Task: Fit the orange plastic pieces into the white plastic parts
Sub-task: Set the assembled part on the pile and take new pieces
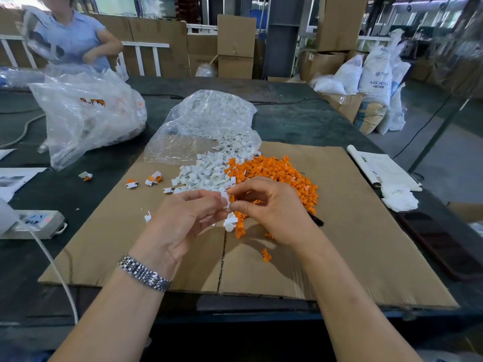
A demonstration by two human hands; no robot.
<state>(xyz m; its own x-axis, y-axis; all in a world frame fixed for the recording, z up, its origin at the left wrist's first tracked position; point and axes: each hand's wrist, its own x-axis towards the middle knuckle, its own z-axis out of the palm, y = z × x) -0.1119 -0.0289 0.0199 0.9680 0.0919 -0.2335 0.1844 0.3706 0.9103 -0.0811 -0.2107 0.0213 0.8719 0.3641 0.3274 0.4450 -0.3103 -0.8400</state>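
Pinching a small white part point(224, 199) between thumb and fingertips, the left hand point(183, 220) meets the right hand point(269, 207) above the middle of a flat sheet of cardboard point(366, 244). The right hand's thumb and forefinger press against the same white part from the other side, and a bit of orange shows just behind it at the fingertips; whether that orange bit is held or simply lies in the heap beyond, I cannot tell. A metal watch band point(143, 274) circles the left wrist.

Just past the hands lies a heap of orange pieces point(277, 173), and touching its left edge a heap of white parts point(206, 171) spilling from the mouth of a clear plastic bag point(209, 118). A few joined white-and-orange pieces point(154, 178) sit apart to the left, on the cardboard and on the dark tabletop point(300, 121). One loose orange piece point(266, 255) lies near the right wrist.

Further left stands a second, bigger clear bag point(86, 118), and a white power strip point(34, 223) rests near the tabletop's left edge. Papers point(384, 171) and a crumpled white cloth point(398, 198) lie to the right. Another person in a blue shirt point(70, 37) stands across the tabletop.
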